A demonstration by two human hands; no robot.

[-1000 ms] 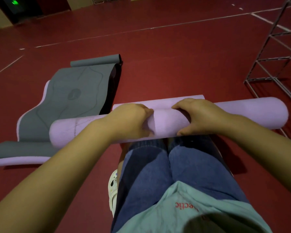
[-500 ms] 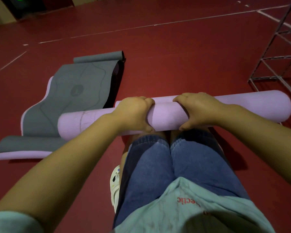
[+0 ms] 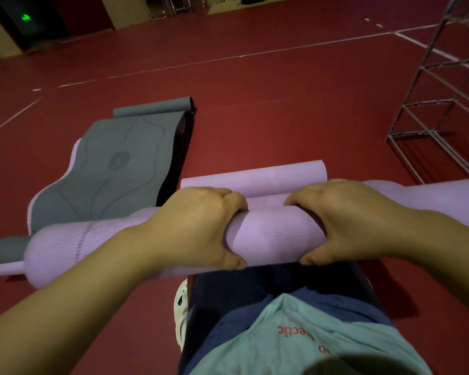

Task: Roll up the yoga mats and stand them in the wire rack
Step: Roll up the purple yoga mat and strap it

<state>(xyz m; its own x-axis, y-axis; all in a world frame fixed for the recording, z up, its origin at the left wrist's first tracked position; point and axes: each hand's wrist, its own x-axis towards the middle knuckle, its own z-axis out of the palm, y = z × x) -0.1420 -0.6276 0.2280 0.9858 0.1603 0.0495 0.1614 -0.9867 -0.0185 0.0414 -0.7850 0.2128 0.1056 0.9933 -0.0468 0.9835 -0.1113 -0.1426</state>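
Hands [image 3: 198, 226] [image 3: 347, 220] — both curled around lilac roll [image 3: 274, 231]

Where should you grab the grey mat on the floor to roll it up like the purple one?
Probably at the far end of the grey mat, where the edge has already curled into a small roll. Come from beyond that end, lay both hands on top of the curl, spread apart, and roll it along the flat part, much as the hands do on the purple roll.

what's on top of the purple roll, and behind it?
On the purple roll: left hand and right hand, both gripping it. Behind it: the mat's unrolled tail on the red floor. The fingers past the roll's far side are hidden.
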